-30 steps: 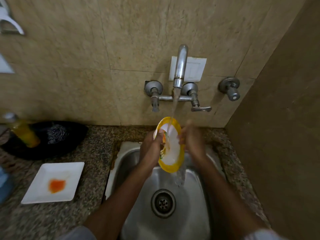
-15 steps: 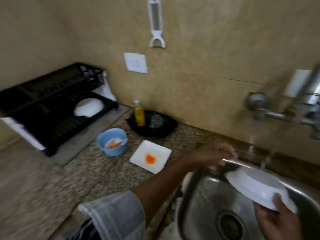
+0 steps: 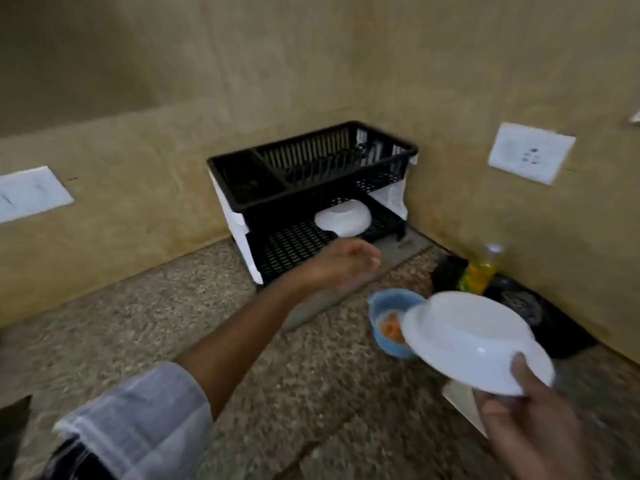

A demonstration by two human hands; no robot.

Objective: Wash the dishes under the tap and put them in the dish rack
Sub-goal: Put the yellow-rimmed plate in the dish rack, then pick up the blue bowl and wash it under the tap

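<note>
My right hand grips the near rim of a white bowl, held upside down over the counter at the lower right. My left hand reaches out, loosely curled and holding nothing, just in front of the lower shelf of the black two-tier dish rack in the corner. On that lower shelf another white bowl lies upside down. A blue bowl with orange residue stands on the counter, partly behind the held bowl. The sink and tap are out of view.
A yellow liquid bottle stands on a black dish by the right wall. A white plate's corner shows under the held bowl. Wall sockets sit on the right wall. Speckled granite counter lies to the left.
The view has swung left from the sink to the dish rack. My right hand carried the white bowl away from the tap, and my left hand let go and reached toward the rack.
</note>
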